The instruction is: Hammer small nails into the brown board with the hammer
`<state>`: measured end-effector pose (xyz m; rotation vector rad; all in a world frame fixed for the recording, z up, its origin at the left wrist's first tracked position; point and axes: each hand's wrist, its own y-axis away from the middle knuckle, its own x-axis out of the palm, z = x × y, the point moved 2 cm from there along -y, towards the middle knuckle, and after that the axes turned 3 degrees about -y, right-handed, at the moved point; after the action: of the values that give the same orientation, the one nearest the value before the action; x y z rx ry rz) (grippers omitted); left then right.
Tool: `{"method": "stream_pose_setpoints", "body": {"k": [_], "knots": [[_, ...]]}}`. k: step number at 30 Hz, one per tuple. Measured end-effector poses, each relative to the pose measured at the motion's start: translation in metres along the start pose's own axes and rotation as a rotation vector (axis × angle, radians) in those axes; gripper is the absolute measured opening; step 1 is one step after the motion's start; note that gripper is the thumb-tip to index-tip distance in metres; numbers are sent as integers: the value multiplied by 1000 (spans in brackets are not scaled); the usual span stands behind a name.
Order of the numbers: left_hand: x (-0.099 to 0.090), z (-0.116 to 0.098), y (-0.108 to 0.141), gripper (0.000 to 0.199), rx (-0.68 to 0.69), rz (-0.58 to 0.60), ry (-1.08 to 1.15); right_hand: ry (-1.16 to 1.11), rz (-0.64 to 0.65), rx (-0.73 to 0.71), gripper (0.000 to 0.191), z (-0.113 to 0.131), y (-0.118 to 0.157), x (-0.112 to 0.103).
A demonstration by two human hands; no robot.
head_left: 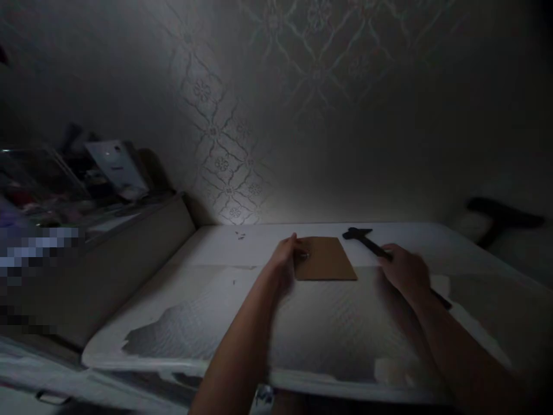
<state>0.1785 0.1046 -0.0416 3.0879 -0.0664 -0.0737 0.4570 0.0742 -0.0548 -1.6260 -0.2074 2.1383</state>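
A flat square brown board (330,262) lies near the middle of the white table. My left hand (286,258) is at its left edge, with the fingers closed over the board's surface. A small shiny thing (306,255) shows by those fingertips, too small and dim to name. My right hand (404,268) is wrapped round the dark handle of a hammer (367,242), to the right of the board. The hammer's head points away from me, over the table and apart from the board; the handle's end sticks out behind my wrist.
Several tiny bits (240,235) lie on the table (216,245) at the back left. Its covering is worn in patches. A raised ledge on the left bears a white box (116,164) and blurred clutter. A patterned wall (276,144) stands behind; a dark T-shaped object (503,216) is at right.
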Motion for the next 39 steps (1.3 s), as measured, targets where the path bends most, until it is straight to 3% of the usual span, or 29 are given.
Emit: {"method": "stream_pose_setpoints", "body": {"k": [3, 6, 9, 11, 13, 16, 22, 25, 28, 33, 36, 39], "knots": [[1, 1, -4, 44, -12, -77, 13, 56, -22, 12, 36, 1, 1, -2], [-2, 2, -10, 36, -17, -129, -76, 31, -129, -58, 36, 12, 2, -4], [-9, 0, -13, 28, 46, -192, -317, -213, -171, -370, 41, 35, 8, 3], [-13, -2, -11, 27, 89, -240, -465, -341, -94, -595, 44, 51, 15, 12], [-14, -5, -8, 27, 114, -281, -584, -369, 35, -698, 45, 63, 21, 23], [-10, -7, -3, 28, 115, -331, -717, -371, 143, -720, 43, 69, 24, 34], [-15, -11, -6, 30, 33, -457, -847, -387, 148, -697, 41, 67, 23, 33], [-41, -19, -15, 31, 44, -520, -1001, -403, 142, -698, 40, 67, 22, 33], [-86, -30, -26, 34, 57, -601, -1175, -406, 125, -688, 39, 68, 23, 33], [-155, -38, -42, 32, -90, -538, -1396, -377, 117, -695, 37, 69, 24, 31], [-175, -36, -47, 31, -123, -502, -1399, -371, 105, -701, 37, 70, 24, 30], [-184, -28, -50, 29, -157, -449, -1386, -377, 109, -692, 37, 70, 24, 29]]}}
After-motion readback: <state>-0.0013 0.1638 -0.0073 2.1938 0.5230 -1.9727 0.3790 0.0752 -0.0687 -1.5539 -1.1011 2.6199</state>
